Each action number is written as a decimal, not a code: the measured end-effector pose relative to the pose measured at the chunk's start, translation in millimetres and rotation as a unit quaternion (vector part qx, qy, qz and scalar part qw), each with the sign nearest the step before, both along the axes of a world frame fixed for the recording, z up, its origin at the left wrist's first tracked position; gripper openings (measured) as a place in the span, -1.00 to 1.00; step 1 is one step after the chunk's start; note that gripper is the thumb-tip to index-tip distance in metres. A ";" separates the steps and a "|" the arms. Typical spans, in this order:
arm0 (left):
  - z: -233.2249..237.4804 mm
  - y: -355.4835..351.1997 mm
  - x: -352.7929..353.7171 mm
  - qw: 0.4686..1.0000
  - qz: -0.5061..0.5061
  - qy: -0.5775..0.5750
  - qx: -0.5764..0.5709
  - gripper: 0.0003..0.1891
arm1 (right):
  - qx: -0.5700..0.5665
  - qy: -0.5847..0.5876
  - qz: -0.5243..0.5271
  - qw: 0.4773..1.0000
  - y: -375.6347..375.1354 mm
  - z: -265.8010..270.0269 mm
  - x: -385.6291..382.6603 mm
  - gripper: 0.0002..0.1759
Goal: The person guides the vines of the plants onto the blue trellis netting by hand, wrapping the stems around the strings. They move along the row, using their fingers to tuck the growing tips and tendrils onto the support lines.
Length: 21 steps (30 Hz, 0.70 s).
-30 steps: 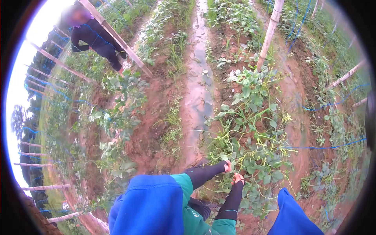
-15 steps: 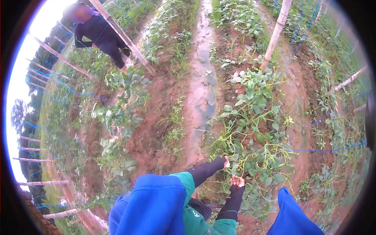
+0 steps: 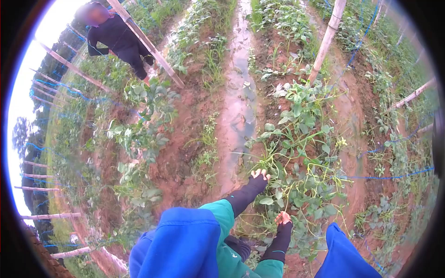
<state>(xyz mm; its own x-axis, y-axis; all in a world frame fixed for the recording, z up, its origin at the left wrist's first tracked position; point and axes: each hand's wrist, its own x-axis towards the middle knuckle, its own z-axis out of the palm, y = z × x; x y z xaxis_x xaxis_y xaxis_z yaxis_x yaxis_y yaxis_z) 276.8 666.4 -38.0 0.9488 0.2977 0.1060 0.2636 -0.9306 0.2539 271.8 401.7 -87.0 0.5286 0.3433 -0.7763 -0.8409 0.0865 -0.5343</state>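
My left hand (image 3: 260, 174), in a black sleeve reaching past the fingers' base, is at the left edge of a leafy vine plant (image 3: 303, 187). Its bare fingers look spread and slightly bent, with no held thing visible. Lower and to the right, my right hand (image 3: 283, 217) is closed among the leaves, its fingers pinched together. A thin pale vine stem (image 3: 287, 202) runs up from those fingers. Yellowish-green vines tangle over the broad leaves around both hands.
A water-filled furrow (image 3: 237, 111) runs between the planted beds. Wooden poles (image 3: 327, 41) stand along the rows, and a blue string (image 3: 387, 178) crosses at the right. Another person (image 3: 118, 39) stands at the upper left. Blue cloth (image 3: 183, 243) hangs in the near foreground.
My left hand has moved up and left, away from my right hand, and its fingers now show more. The right hand has shifted only slightly and stays closed.
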 end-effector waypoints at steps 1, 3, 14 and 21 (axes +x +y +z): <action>1.9 -6.4 0.9 1.000 0.000 0.001 -0.002 -0.83 | -0.002 0.001 0.000 1.000 8.1 5.1 -1.0 -0.71; 4.8 -26.3 1.6 0.986 -0.102 0.024 -0.127 -0.79 | -0.024 0.000 -0.002 1.000 29.7 22.7 -3.0 -0.68; -59.2 -69.0 -30.1 0.787 0.002 0.206 -0.582 -0.75 | -0.066 -0.010 -0.040 0.997 73.4 5.9 1.0 -0.73; -38.9 -58.2 -20.4 0.788 -0.013 0.209 -0.579 -0.72 | -0.020 0.045 -0.061 0.997 71.0 1.3 13.3 -0.74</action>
